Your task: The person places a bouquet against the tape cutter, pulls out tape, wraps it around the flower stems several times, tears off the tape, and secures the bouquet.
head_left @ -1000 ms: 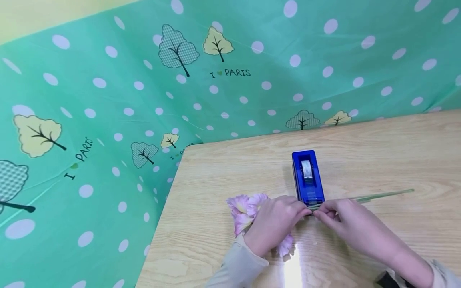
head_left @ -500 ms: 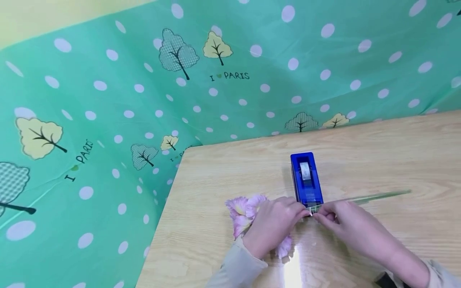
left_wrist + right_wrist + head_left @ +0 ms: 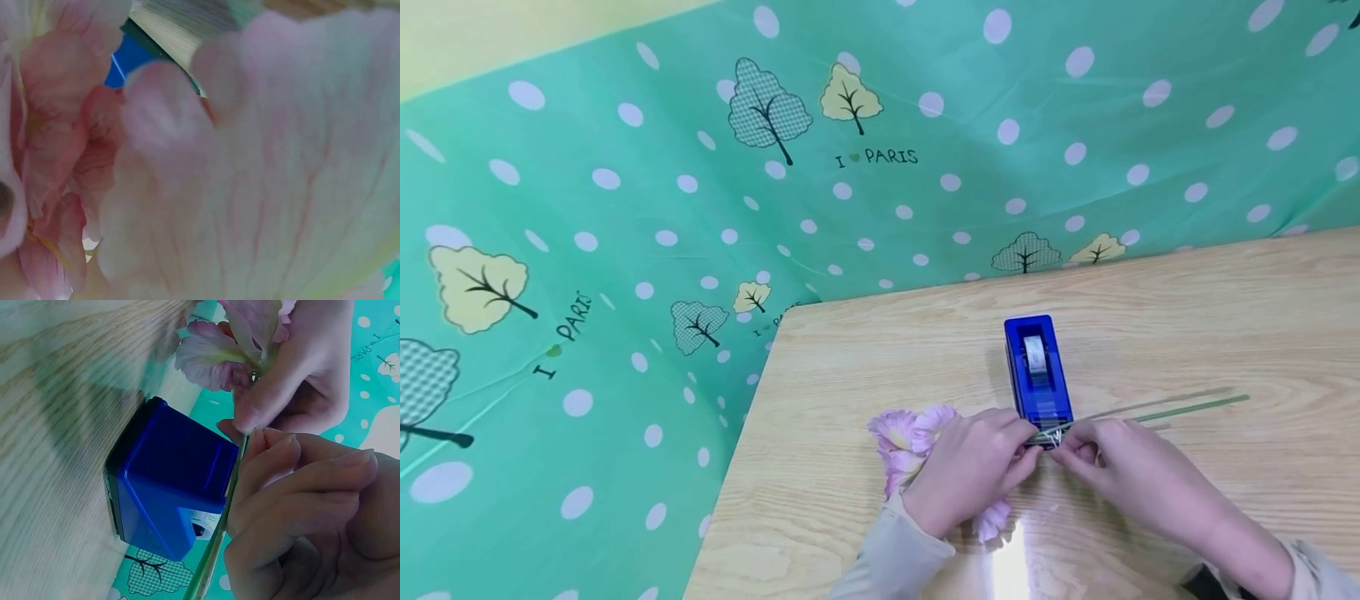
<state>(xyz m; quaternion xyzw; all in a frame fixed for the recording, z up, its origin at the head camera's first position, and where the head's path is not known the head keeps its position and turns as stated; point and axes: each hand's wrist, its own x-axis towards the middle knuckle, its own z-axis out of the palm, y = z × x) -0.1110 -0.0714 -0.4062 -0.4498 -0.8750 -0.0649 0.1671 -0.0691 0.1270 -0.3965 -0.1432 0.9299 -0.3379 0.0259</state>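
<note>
The left hand (image 3: 970, 471) is back uppermost, thumb and fingers bent toward each other. Just beside it, the right hand (image 3: 1127, 467) has curled fingers (clearest in the right wrist view), its forearm (image 3: 1232, 529) slanting in from the person's right.

Room: tabletop (image 3: 1210, 325) behind stems (image 3: 1195, 407), right of tape dispenser (image 3: 1047, 402) | Blocks: dispenser ahead, stems right, pink flowers (image 3: 901, 433) left

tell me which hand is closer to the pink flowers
Left. The left hand grips the stems right beside the pink flowers; the right hand is farther along the stems.
</note>
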